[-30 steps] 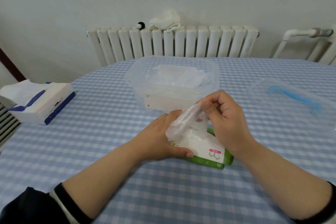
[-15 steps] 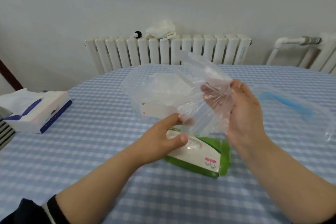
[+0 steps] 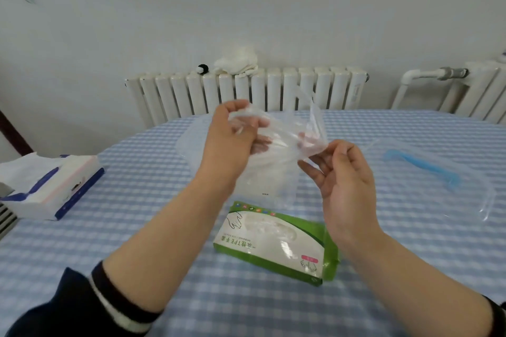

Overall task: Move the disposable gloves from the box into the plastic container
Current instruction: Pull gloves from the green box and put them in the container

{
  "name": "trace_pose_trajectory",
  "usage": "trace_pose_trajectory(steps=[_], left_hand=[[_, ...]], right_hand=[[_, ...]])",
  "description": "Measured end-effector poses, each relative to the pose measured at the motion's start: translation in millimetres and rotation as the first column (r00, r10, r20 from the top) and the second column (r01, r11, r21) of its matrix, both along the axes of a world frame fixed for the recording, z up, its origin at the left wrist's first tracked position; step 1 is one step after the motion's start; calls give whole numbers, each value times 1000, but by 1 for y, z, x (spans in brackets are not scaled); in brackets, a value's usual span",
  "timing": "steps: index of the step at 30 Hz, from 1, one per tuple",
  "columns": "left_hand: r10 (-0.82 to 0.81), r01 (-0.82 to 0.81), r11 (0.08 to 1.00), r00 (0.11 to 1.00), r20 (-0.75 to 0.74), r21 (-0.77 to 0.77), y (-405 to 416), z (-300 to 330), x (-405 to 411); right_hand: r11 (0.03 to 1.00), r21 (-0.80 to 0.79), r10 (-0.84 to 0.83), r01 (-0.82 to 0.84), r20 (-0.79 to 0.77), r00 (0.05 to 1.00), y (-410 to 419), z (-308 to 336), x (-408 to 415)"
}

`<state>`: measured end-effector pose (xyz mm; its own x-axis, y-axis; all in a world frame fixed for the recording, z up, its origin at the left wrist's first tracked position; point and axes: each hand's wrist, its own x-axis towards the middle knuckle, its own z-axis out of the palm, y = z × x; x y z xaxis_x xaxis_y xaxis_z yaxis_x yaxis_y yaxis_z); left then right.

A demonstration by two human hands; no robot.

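A clear disposable glove (image 3: 287, 131) is stretched in the air between both hands, above the transparent plastic container (image 3: 184, 145). My left hand (image 3: 232, 142) grips the glove's left end with curled fingers. At the glove's right end, my right hand (image 3: 342, 180) pinches the film between thumb and forefinger. The green and white glove box (image 3: 273, 239) lies flat on the checked tablecloth below the hands, and nothing touches it. The hands and the glove hide most of the container and what is inside it.
The container's clear lid with a blue handle (image 3: 421, 169) lies to the right. A tissue box (image 3: 49, 186) sits at the table's left edge. Behind the table stands a white radiator (image 3: 273, 90) with a white cloth (image 3: 238, 63) on top.
My left hand has let go of the glove box and risen to take the glove's left end. Both hands have lifted the glove higher and spread it over the container.
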<state>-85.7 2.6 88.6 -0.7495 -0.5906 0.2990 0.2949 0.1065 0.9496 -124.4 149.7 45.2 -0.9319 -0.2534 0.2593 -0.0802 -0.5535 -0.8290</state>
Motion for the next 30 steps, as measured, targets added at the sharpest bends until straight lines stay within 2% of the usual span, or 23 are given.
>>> trace_pose_trajectory(steps=[2, 4, 7, 9, 12, 18, 20, 23, 25, 27, 28, 30], left_hand=[[65, -58, 971, 998, 23, -232, -20, 13, -16], [127, -102, 879, 992, 23, -465, -42, 21, -33], [182, -27, 602, 978, 104, -798, -73, 19, -54], [257, 94, 416, 942, 216, -905, -90, 11, -64], [398, 263, 230, 853, 337, -937, -103, 3, -73], [565, 540, 43, 681, 466, -841, -111, -8, -74], [634, 576, -29, 643, 430, -817, -112, -7, -72], [736, 546, -207, 634, 238, -812, -110, -3, -67], [776, 516, -293, 620, 115, -805, -104, 2, -61], [794, 505, -298, 602, 83, -810, -96, 7, -58], [795, 509, -251, 594, 124, -823, -92, 9, -58], [764, 586, -102, 564, 314, -803, -81, 11, -59]], right_hand=[[999, 45, -27, 28, -33, 999, 0, -2, 1], [996, 71, -58, 62, -55, 997, 1, -3, -1], [989, 98, -106, 115, -91, 990, 1, -6, -4], [983, 124, -124, 137, -106, 987, 0, -8, -6], [976, 160, -129, 147, -115, 985, 0, -11, -9], [965, 219, -122, 146, -118, 985, -1, -14, -12], [966, 222, -109, 133, -119, 987, -2, -15, -11], [966, 227, -98, 126, -129, 987, -2, -16, -10], [965, 233, -90, 120, -137, 986, -2, -16, -10], [964, 238, -83, 116, -144, 986, -2, -17, -10], [964, 243, -78, 112, -146, 986, -2, -18, -9], [961, 255, -68, 104, -148, 987, -3, -18, -9]])
